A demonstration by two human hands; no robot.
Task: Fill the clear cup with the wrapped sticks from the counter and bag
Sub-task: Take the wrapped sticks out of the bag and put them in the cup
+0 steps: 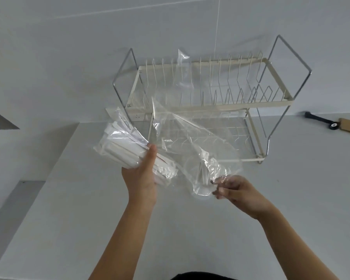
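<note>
My left hand (142, 174) grips a thick bundle of white wrapped sticks (121, 146), fanned out up and to the left above the counter. My right hand (233, 191) pinches the lower corner of a large clear plastic bag (194, 138), which spreads open between the two hands. One or two thin sticks (204, 172) show through the bag near my right fingers. I cannot make out a clear cup in this view; the crumpled film hides what is behind it.
A cream and chrome two-tier dish rack (210, 102) stands against the wall behind the bag. A wooden-handled tool with a black strap (331, 124) lies at the far right. The grey counter (89, 219) steps down at its left edge.
</note>
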